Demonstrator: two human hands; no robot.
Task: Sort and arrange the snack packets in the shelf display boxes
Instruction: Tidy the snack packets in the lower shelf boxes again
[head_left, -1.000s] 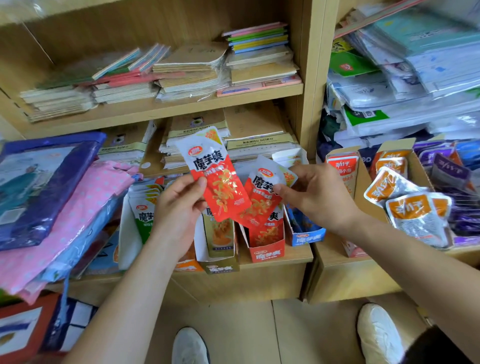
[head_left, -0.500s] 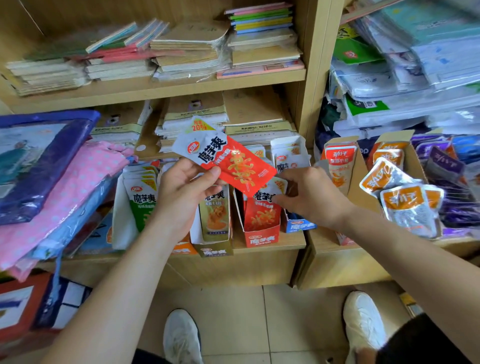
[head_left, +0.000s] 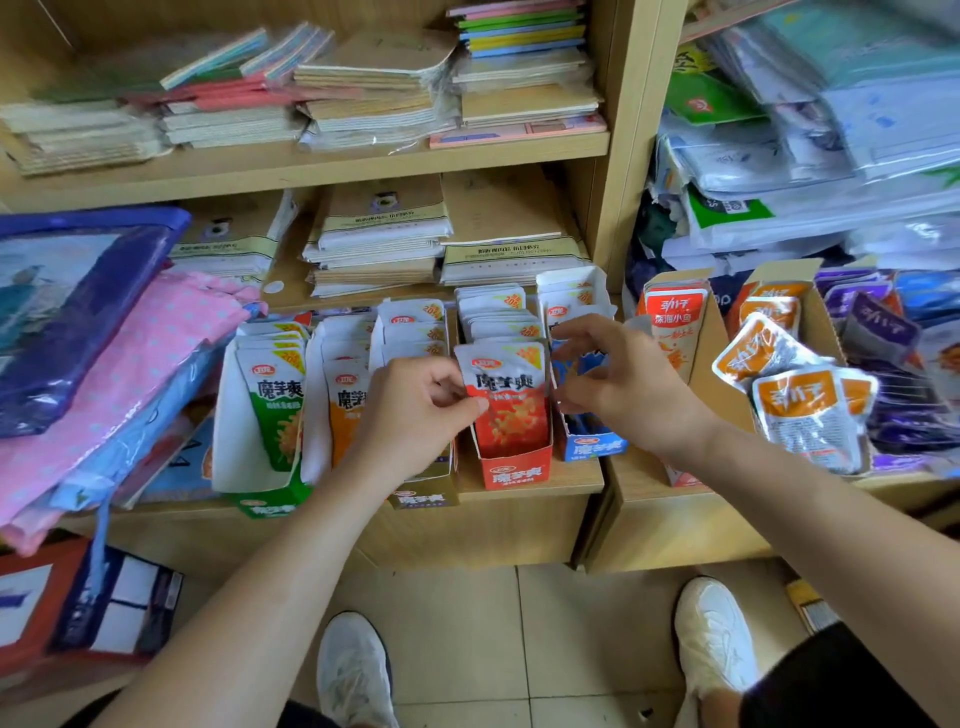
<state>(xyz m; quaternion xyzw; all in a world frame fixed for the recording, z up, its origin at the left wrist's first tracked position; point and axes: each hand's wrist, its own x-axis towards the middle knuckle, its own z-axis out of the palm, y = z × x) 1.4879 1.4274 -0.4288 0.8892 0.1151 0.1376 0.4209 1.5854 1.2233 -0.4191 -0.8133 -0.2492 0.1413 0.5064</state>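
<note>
A red snack packet (head_left: 508, 400) stands upright at the front of the red display box (head_left: 517, 470) on the lower shelf. My left hand (head_left: 415, 405) pinches its left edge. My right hand (head_left: 613, 384) is at its right edge with curled fingers, over the blue display box (head_left: 595, 447); whether it touches the packet I cannot tell. Left of the red box stand a green-packet box (head_left: 262, 415) and an orange-packet box (head_left: 345, 410), partly hidden behind my left hand. More packets are stacked behind the red one.
Orange and white snack packets (head_left: 802, 410) spill from cardboard boxes on the right unit, beside purple packets (head_left: 878, 332). Pink cloth (head_left: 114, 374) and a blue plastic bag (head_left: 72, 306) overhang the left. Notebooks fill the shelves above. My white shoes (head_left: 353, 670) stand on the tiled floor.
The red packet that my left hand held up tilted has come down and now stands upright in the red box. My right hand has moved to its right edge.
</note>
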